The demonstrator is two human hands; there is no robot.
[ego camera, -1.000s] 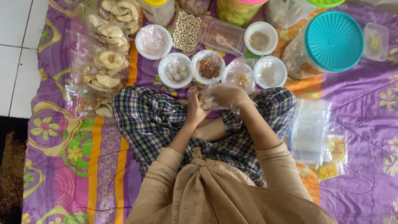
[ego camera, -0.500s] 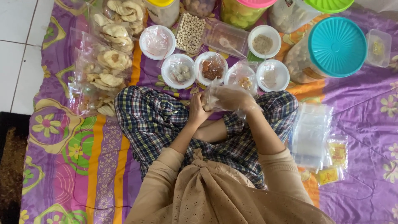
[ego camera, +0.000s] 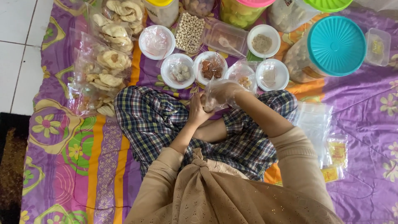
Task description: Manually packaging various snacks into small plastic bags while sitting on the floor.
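head view: the person sits cross-legged in checked trousers [ego camera: 153,120] on a purple flowered cloth [ego camera: 365,124], with both hands raised just in front of the knees. the right hand [ego camera: 226,92] is inside a thin clear plastic glove or bag [ego camera: 215,96], with the fingers curled; what it grips, if anything, cannot be told. the left hand [ego camera: 198,111] is closed on the lower edge of that plastic, pinching it just beside the right wrist, so the two hands touch.

just beyond the hands lies a row of small white bowls [ego camera: 177,70] lined with plastic, each holding some snack bits, with one more white bowl [ego camera: 263,40] of grey powder farther off. to the far left lie clear bags of pale crackers [ego camera: 110,62]. to the far right stands a big jar with a teal lid [ego camera: 336,45]. near the right knee lies a stack of flat clear bags [ego camera: 313,124], and beside it are small yellow packets [ego camera: 336,153].
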